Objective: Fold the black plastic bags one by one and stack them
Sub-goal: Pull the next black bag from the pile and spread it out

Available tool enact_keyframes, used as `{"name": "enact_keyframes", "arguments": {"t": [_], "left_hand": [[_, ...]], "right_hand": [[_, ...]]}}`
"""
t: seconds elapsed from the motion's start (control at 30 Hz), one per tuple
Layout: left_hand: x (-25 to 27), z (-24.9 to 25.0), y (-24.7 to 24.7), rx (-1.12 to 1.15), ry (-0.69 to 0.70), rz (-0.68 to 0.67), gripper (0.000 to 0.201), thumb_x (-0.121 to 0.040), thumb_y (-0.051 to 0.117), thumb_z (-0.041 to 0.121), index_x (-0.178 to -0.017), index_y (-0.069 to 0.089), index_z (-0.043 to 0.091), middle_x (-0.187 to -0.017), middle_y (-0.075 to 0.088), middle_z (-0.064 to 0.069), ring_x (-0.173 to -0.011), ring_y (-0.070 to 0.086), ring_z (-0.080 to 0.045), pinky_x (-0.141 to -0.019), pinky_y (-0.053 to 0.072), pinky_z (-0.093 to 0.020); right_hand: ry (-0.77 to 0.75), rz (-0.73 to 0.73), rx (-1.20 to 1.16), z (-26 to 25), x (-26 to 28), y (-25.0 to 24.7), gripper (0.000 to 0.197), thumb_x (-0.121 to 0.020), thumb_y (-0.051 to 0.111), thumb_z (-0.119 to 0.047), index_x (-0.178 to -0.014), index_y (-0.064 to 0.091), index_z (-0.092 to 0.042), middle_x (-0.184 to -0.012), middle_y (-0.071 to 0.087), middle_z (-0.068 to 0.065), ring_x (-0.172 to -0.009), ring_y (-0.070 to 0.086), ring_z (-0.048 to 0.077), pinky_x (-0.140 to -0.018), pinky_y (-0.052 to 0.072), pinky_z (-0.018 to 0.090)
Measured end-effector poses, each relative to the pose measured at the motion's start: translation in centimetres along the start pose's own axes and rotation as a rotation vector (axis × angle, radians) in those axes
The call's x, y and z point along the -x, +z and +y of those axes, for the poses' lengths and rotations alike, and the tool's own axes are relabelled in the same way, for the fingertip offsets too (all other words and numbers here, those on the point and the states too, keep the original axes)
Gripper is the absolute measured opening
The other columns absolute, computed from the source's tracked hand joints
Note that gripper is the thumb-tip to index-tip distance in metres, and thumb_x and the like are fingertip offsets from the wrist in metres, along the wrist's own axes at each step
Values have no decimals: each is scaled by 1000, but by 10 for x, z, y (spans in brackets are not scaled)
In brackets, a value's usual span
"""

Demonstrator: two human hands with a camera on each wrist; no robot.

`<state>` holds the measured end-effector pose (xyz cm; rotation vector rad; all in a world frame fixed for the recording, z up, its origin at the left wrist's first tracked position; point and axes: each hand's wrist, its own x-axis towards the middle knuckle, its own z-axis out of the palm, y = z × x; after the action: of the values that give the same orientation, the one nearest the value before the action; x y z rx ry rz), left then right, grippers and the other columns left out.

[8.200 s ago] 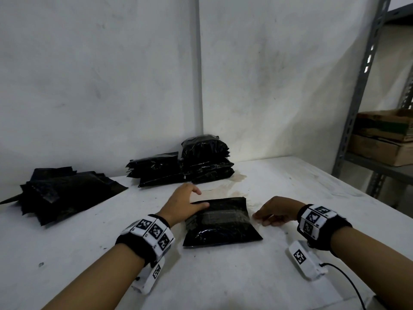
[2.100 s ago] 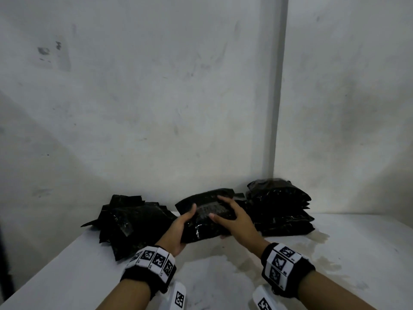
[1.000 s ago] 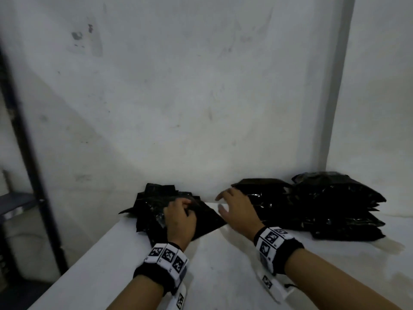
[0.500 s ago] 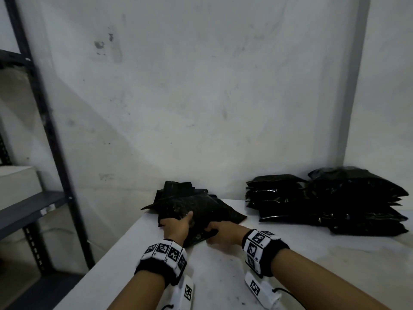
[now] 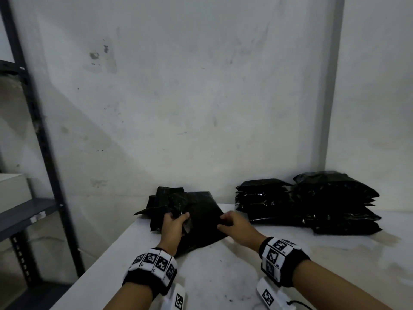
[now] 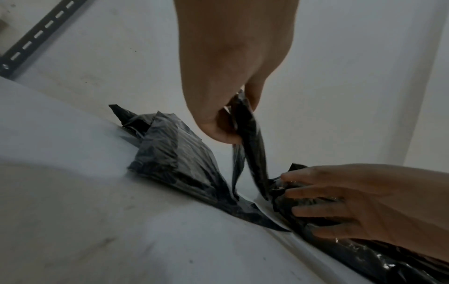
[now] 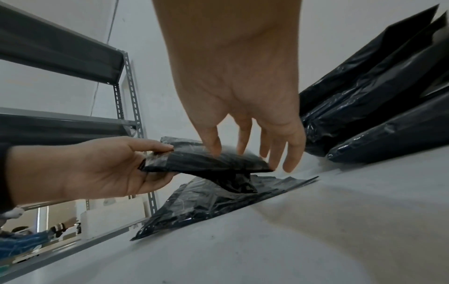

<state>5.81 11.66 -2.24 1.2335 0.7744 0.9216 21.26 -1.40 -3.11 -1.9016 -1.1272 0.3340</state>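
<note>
A loose pile of flat black plastic bags (image 5: 165, 198) lies at the table's back left corner. My left hand (image 5: 175, 222) pinches the left edge of the top black bag (image 5: 201, 211) and lifts it off the pile. My right hand (image 5: 232, 223) holds the same bag at its right corner. In the right wrist view the bag (image 7: 206, 161) hangs between the left hand (image 7: 109, 167) and right hand (image 7: 243, 146), above another bag (image 7: 218, 201) flat on the table. Two stacks of folded bags (image 5: 263, 198) (image 5: 335, 202) stand against the wall at the right.
The white table (image 5: 223, 276) ends just left of the pile. A dark metal shelf rack (image 5: 33, 130) stands beyond that edge. The white wall rises directly behind the bags.
The folded bag went onto the left stack. Both hands then moved left to the loose pile and took hold of its top bag, now lifted slightly. The view has swung left.
</note>
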Motion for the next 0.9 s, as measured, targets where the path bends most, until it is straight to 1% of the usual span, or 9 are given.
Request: {"name": "enact_keyframes", "arguments": {"t": [0.07, 0.13, 0.2, 0.27, 0.43, 0.53, 0.67, 0.8, 0.9], "left_hand": [[14, 10, 0, 64, -45, -92, 40, -86, 66, 8, -123, 50, 5, -114, 64, -15, -101, 63, -29, -79, 53, -38], [33, 19, 4, 118, -98, -282, 44, -83, 68, 6, -124, 53, 3, -115, 66, -17, -103, 64, -31, -74, 54, -35], [50, 24, 10, 164, -143, -486, 45, -81, 67, 5, -124, 55, 2, -120, 65, -18, -111, 62, -32, -84, 54, -36], [66, 26, 20, 180, -151, -573, 47, -79, 66, 2, -125, 56, 1, -122, 64, -18, -112, 61, -32, -94, 49, -39], [103, 30, 55, 166, -206, -640, 46, -77, 66, 14, -122, 58, 10, -118, 65, -14, -101, 64, -27, -89, 50, -44], [124, 25, 76, 291, -299, -704, 41, -93, 54, 36, -122, 64, 9, -120, 66, -13, -111, 62, -29, -94, 48, -48], [146, 15, 98, 201, -258, -713, 44, -85, 60, 43, -115, 67, 11, -110, 68, -7, -93, 65, -20, -84, 50, -37], [163, 8, 113, 181, -276, -722, 25, -86, 62, 32, -103, 68, 15, -100, 68, -5, -89, 63, -18, -84, 50, -37], [172, 4, 119, 147, -279, -730, 7, -87, 59, 17, -92, 63, 20, -90, 65, -1, -82, 60, -14, -78, 51, -35]], "right_hand": [[23, 81, -153, 0, 9, -15, 60, -83, 71, -43, -129, 48, -12, -120, 51, -1, -111, 51, 12, -90, 45, 23], [58, 120, -324, 0, 21, -34, 85, -75, 71, -61, -139, 41, -15, -131, 53, 1, -119, 53, 15, -101, 45, 30], [89, 132, -378, 0, 36, -55, 83, -77, 69, -60, -142, 39, -17, -133, 54, 2, -122, 53, 18, -103, 45, 33], [112, 205, -382, 4, 53, -76, 76, -80, 74, -46, -140, 39, -18, -126, 55, 6, -117, 56, 20, -96, 48, 32], [114, 252, -525, 11, 114, -125, 49, -79, 79, -14, -119, 51, -7, -96, 68, 8, -80, 71, 15, -64, 56, 24], [116, 270, -509, 21, 149, -151, 50, -76, 81, -16, -116, 51, -9, -103, 68, 10, -88, 71, 18, -73, 59, 29], [143, 290, -464, 34, 192, -177, 60, -73, 83, -14, -120, 45, -15, -110, 68, 8, -96, 69, 18, -76, 58, 27], [193, 204, -472, 45, 220, -194, 66, -68, 84, -20, -123, 48, -16, -113, 67, 13, -98, 70, 25, -90, 56, 42], [198, 89, -463, 47, 235, -198, 55, -78, 77, -10, -126, 53, -23, -112, 71, 4, -100, 70, 19, -87, 56, 34]]}}
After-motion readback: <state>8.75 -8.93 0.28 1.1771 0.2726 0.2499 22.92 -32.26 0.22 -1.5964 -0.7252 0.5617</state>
